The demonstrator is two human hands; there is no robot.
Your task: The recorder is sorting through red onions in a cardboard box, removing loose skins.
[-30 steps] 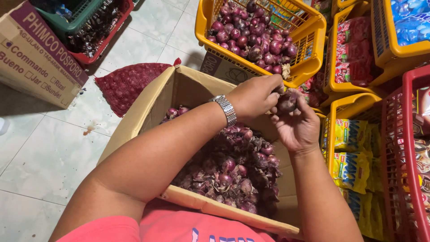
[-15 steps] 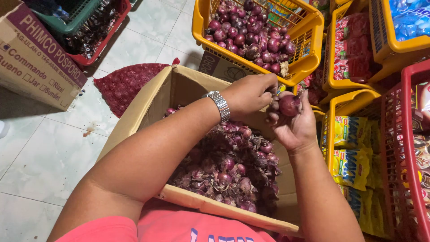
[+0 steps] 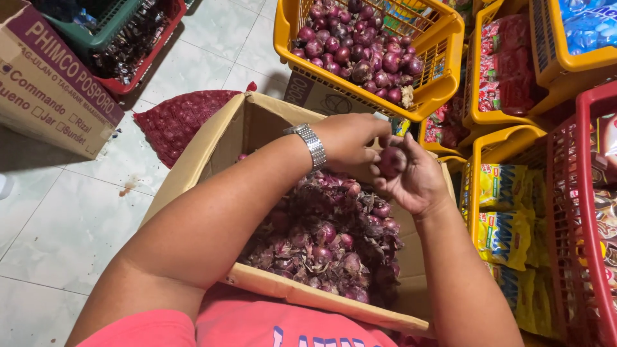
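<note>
My right hand (image 3: 418, 180) cups a single red onion (image 3: 391, 160) over the far right corner of an open cardboard box (image 3: 205, 160). My left hand (image 3: 350, 138), with a metal watch on the wrist, reaches across and its fingers pinch at the onion's skin. Below the hands the box holds a heap of red onions (image 3: 328, 238) with loose dry skins. A yellow plastic basket (image 3: 443, 67) just beyond the box is filled with cleaner red onions (image 3: 357, 42).
An empty red mesh sack (image 3: 183, 119) lies on the tiled floor left of the box. A printed carton (image 3: 51, 90) and a red crate (image 3: 138, 54) stand at far left. Yellow and red baskets of packaged snacks (image 3: 508, 212) crowd the right side.
Both hands have dropped slightly toward the box with the onion. The left fingers have shifted over the onion's top.
</note>
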